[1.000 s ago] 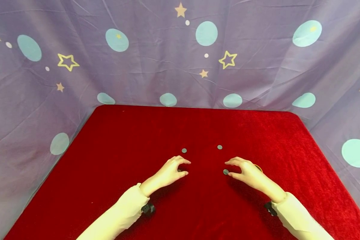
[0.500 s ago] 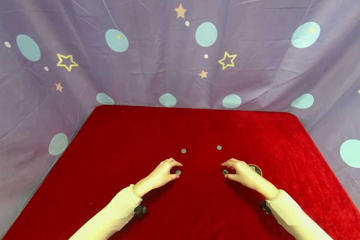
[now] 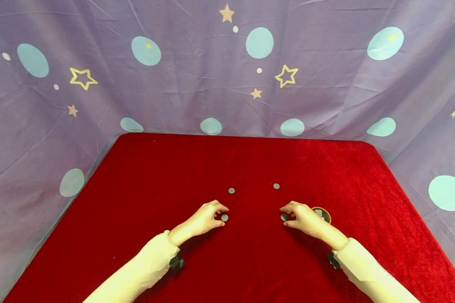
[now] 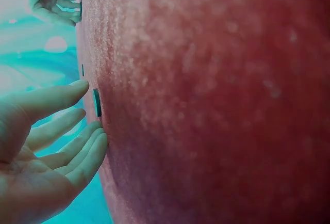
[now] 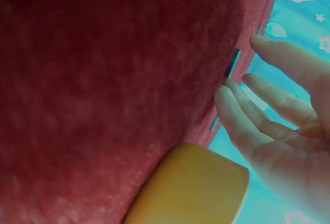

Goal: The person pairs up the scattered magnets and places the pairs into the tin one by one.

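Note:
Several small flat grey discs, coin-like, lie on the red cloth. My left hand (image 3: 205, 218) is beside the near left disc (image 3: 224, 218), thumb and fingers spread on either side of it. In the left wrist view that disc (image 4: 97, 102) stays on the cloth, between thumb and fingers. My right hand (image 3: 304, 218) is likewise around the near right disc (image 3: 284, 217), its thumb and fingers apart. The right wrist view shows this disc (image 5: 233, 63) on the cloth close to the fingertips. Neither hand holds anything.
Farther back lie a left disc (image 3: 231, 190) and a right disc (image 3: 276, 186). A round yellow-rimmed thing (image 3: 327, 216) with a dark and grey top sits just right of my right hand. The red-covered table (image 3: 167, 168) meets a purple patterned curtain (image 3: 189, 92) behind.
My left hand has moved left and slightly down, bringing its disc into view. The right hand has shifted slightly left, around its disc; more of the yellow-rimmed thing shows. The discs stay on the cloth.

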Tool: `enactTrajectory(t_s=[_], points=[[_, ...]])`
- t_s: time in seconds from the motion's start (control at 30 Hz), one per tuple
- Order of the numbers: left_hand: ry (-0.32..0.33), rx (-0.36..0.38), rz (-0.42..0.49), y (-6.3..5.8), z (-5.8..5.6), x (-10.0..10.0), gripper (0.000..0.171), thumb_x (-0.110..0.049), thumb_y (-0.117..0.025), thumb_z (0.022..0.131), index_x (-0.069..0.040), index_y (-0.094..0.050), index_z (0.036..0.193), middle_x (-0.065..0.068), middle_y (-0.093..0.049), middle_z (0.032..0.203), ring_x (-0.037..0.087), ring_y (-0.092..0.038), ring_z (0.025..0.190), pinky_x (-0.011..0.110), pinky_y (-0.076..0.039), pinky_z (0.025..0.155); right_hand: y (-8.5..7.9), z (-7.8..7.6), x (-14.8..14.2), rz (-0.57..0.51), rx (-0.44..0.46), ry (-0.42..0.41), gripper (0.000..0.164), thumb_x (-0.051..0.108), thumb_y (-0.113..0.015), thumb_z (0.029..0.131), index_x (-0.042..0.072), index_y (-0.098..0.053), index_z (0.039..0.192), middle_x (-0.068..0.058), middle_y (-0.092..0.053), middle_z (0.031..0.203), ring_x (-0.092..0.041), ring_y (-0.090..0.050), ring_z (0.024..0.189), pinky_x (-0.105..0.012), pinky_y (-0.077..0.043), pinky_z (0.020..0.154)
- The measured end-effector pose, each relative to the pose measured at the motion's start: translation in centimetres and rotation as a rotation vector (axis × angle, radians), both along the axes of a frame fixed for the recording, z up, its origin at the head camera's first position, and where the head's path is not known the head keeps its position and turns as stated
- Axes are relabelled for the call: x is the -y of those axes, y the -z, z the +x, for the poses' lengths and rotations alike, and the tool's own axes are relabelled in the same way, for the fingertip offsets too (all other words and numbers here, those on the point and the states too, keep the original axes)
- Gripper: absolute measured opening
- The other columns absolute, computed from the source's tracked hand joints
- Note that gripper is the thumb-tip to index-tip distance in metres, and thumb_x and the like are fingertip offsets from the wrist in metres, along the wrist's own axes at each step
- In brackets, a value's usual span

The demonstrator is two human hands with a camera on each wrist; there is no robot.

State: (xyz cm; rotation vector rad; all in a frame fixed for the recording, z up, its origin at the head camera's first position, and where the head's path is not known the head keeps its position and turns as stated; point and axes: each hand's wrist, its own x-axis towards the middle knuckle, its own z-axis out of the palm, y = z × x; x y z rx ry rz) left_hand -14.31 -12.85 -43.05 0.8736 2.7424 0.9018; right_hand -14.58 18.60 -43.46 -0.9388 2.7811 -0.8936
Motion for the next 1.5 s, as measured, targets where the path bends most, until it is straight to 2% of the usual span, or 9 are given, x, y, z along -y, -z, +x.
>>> enactTrajectory(t_s=[0.37, 0.6, 0.93, 1.2, 1.5], points=[[0.006, 0.053, -0.012, 0.2, -0.7, 0.1, 0.032, -0.006, -0.072, 0.070, 0.003, -0.062, 0.100, 0.007, -0.053, 0.089, 0.021, -0.055, 0.081, 0.021, -0.045, 0.066, 0.3, -0.4, 0.0, -0.003, -0.008, 0.020, 0.023, 0.001, -0.070, 0.070, -0.006, -0.063, 0.091, -0.007, -0.058, 0.085, -0.017, -0.055, 0.074, -0.026, -0.047, 0.063], [0.020, 0.029, -0.025, 0.4, -1.1, -0.1, 0.028, -0.007, -0.073, 0.069, 0.000, -0.064, 0.095, 0.004, -0.053, 0.085, 0.019, -0.054, 0.078, 0.021, -0.044, 0.065, 0.3, -0.4, 0.1, 0.005, -0.004, 0.035, 0.019, -0.001, -0.070, 0.070, -0.006, -0.065, 0.088, -0.006, -0.058, 0.082, -0.015, -0.055, 0.071, -0.024, -0.047, 0.062], [0.005, 0.008, -0.030, 0.6, -1.3, -0.3, 0.022, -0.007, -0.074, 0.068, -0.003, -0.066, 0.088, 0.002, -0.056, 0.083, 0.018, -0.054, 0.076, 0.021, -0.044, 0.065, 0.3, -0.6, 0.3, -0.001, -0.021, 0.046, 0.013, -0.001, -0.070, 0.068, -0.003, -0.067, 0.080, -0.002, -0.059, 0.076, -0.011, -0.052, 0.066, -0.021, -0.044, 0.058], [0.012, -0.016, -0.046, 0.6, -1.5, -0.6, 0.019, -0.008, -0.074, 0.068, -0.003, -0.067, 0.085, 0.002, -0.058, 0.080, 0.016, -0.055, 0.073, 0.023, -0.043, 0.066, 0.3, -0.7, 0.1, -0.005, 0.027, 0.078, 0.012, -0.002, -0.069, 0.068, -0.002, -0.066, 0.079, -0.003, -0.059, 0.077, -0.013, -0.054, 0.068, -0.022, -0.045, 0.059], [0.039, -0.011, -0.035, 0.6, -1.8, -1.1, 0.016, -0.008, -0.072, 0.069, -0.002, -0.067, 0.083, 0.001, -0.057, 0.076, 0.014, -0.053, 0.070, 0.019, -0.043, 0.063, 0.4, -0.8, 0.3, 0.002, 0.064, 0.046, 0.011, 0.000, -0.067, 0.069, 0.000, -0.066, 0.080, -0.001, -0.057, 0.077, -0.010, -0.051, 0.067, -0.021, -0.044, 0.058]])
